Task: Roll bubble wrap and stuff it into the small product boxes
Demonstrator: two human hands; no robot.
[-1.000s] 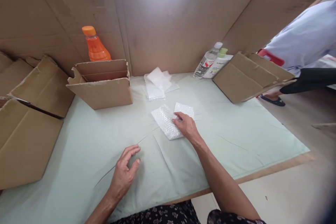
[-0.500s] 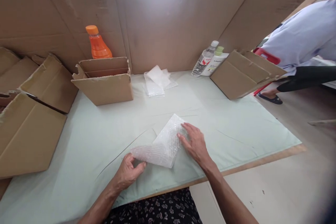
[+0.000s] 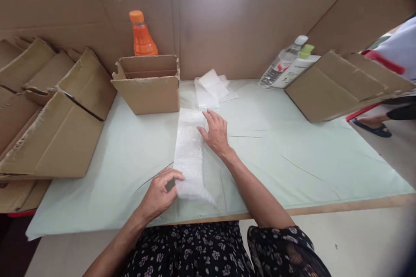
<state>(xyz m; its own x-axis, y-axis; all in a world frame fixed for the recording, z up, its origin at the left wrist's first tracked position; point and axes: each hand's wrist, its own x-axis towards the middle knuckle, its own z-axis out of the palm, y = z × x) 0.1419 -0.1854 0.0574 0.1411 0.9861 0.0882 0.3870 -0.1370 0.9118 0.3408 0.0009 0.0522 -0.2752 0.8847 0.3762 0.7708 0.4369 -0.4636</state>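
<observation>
A strip of clear bubble wrap (image 3: 189, 149) lies lengthwise on the pale green cloth in front of me, its near end lifted and blurred. At the lower left edge, my left hand (image 3: 160, 190) has its thumb and forefinger curled onto the wrap, pinching it. My right hand (image 3: 216, 132) is by the upper right edge, thumb and fingers apart, fingertips touching or just over the wrap. Just beyond the wrap's far end rests a small pile of clear plastic or bubble-wrap pieces (image 3: 212, 86).
An open cardboard box (image 3: 151, 95) stands at the back, an orange bottle (image 3: 143, 37) behind it. More boxes (image 3: 65, 138) crowd the left. Rear right are a clear bottle (image 3: 286, 60) and a tilted box (image 3: 341, 88). A cardboard wall (image 3: 227, 21) closes the back; a person's foot (image 3: 373, 125) shows far right.
The bubble wrap, folded at an angle before, now lies straighter and longer, pointing away from me. My right hand moved away from me and leftward across the cloth. The view has shifted too.
</observation>
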